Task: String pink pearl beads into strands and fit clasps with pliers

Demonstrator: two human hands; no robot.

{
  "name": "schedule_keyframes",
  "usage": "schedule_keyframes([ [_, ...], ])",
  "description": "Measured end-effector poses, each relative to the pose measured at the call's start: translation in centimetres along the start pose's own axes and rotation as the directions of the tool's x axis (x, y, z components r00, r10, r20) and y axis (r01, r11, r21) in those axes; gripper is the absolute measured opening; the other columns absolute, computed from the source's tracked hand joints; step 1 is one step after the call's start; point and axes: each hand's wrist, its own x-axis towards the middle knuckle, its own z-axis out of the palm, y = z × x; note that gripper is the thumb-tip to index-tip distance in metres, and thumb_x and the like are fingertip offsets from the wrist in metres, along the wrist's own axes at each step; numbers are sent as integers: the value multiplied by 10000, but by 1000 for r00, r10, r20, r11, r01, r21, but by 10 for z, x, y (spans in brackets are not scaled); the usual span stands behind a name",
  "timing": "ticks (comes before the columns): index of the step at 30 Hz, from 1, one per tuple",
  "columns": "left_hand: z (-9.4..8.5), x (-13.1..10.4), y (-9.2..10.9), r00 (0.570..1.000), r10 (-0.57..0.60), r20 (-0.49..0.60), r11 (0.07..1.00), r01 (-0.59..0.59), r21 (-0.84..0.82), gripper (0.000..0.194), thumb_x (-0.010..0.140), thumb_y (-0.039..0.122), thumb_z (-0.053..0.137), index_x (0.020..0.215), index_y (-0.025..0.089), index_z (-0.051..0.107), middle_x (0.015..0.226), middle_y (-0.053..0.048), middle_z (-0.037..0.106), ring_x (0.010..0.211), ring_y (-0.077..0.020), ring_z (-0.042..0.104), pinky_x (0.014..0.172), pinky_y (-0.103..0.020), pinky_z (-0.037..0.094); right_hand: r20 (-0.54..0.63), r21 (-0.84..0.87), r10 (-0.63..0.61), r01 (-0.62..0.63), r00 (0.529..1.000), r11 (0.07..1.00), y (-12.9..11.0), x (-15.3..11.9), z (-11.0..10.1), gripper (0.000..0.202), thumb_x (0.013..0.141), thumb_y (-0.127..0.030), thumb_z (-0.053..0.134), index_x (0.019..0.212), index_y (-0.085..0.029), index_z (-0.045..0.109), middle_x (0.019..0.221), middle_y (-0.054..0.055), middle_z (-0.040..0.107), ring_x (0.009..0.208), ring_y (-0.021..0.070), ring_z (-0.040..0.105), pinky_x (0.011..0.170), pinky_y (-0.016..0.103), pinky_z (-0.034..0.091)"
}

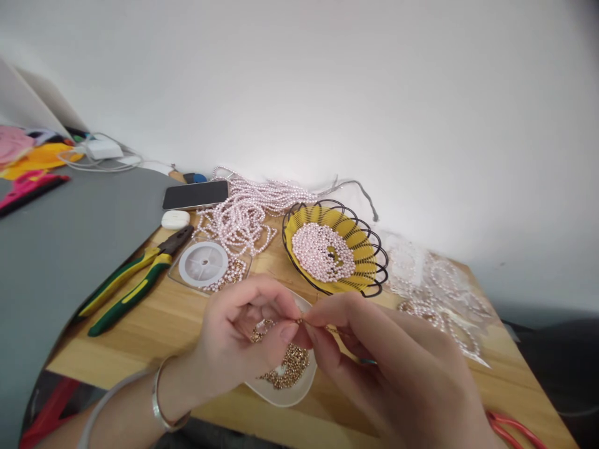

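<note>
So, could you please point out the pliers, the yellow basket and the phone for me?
pliers [135,280], head view, on the green-yellow handles.
yellow basket [362,246], head view, on its bare yellow wall.
phone [195,194], head view, middle of the dark screen.

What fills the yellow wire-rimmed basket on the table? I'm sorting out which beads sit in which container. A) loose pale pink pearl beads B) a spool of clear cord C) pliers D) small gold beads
A: the yellow basket holds a heap of loose pale pink pearl beads, while the small gold beads lie in the white dish under the hands.
</note>
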Motion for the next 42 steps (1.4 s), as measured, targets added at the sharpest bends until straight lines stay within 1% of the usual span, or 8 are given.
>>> schedule_keyframes([
  [10, -1, -3, -3, 997, 63, -40, 996, -61, 62, 33, 913, 212, 689, 922, 184, 674, 777, -29, 712, 664, -120, 711, 610, -169, 609, -52, 114, 37, -31, 998, 993, 2, 3, 6, 181, 900, -59, 534, 883, -239, 515, 643, -72, 532, 426, 67, 358, 393, 221, 262],
  [15, -2, -4, -6, 992, 128, -19, 987, -125, 96, 53, 915, 154, 673, 962, 177, 677, 824, -52, 734, 764, -146, 725, 706, -219, 628, -29, 257, 95, -84, 995, 963, 2, 8, 5, 163, 897, -86, 508, 853, -241, 529, 581, -88, 438, 439, 74, 387, 390, 210, 261],
  [21, -3, -3, -4, 992, 129, -6, 984, -127, 122, 65, 911, 152, 678, 966, 184, 666, 824, -50, 740, 729, -145, 731, 665, -204, 636, 112, 463, 163, -196, 980, 865, 4, 6, 0, 140, 974, -158, 513, 878, -232, 583, 606, -72, 493, 486, 88, 449, 446, 188, 370],
  [28, -2, -8, -8, 996, -45, 76, 997, 50, -57, 157, 943, 138, 628, 1068, 228, 600, 845, -15, 694, 669, -104, 713, 621, -155, 601, 161, 417, 137, -193, 977, 888, 11, 3, -5, 135, 994, -146, 508, 950, -261, 564, 692, -74, 572, 564, 82, 510, 497, 187, 375],
  [32, -2, -7, -8, 959, -195, 204, 966, 224, -133, 104, 1007, 318, 550, 1060, 230, 559, 712, 12, 620, 515, -87, 603, 468, -160, 494, 170, 408, 88, -151, 982, 901, 13, 4, -9, 144, 1000, -128, 501, 957, -254, 557, 780, -51, 622, 662, 88, 569, 567, 203, 405],
  [36, -3, -4, -7, 924, -214, 317, 972, 232, -20, 290, 1038, 417, 450, 986, 184, 616, 578, 37, 501, 430, -75, 455, 425, -186, 406, 193, 400, 88, -160, 977, 902, 13, 4, -12, 167, 1004, -110, 489, 952, -254, 553, 823, -53, 625, 714, 88, 580, 635, 211, 425],
  [39, -5, -3, -7, 947, -144, 286, 987, 116, 111, 244, 1025, 353, 487, 939, 182, 639, 720, -21, 598, 565, -104, 543, 511, -206, 467, 217, 360, 112, -186, 970, 914, 12, 2, -13, 163, 1000, -109, 474, 938, -251, 525, 786, -64, 588, 680, 88, 547, 607, 217, 405],
  [42, -6, -3, -5, 962, -134, 237, 974, 84, 209, 219, 1013, 315, 515, 880, 181, 625, 758, -26, 613, 680, -125, 573, 582, -209, 474, 253, 337, 123, -206, 960, 919, 13, -1, -13, 145, 1003, -116, 459, 968, -247, 512, 828, -56, 594, 717, 91, 556, 626, 219, 409],
])
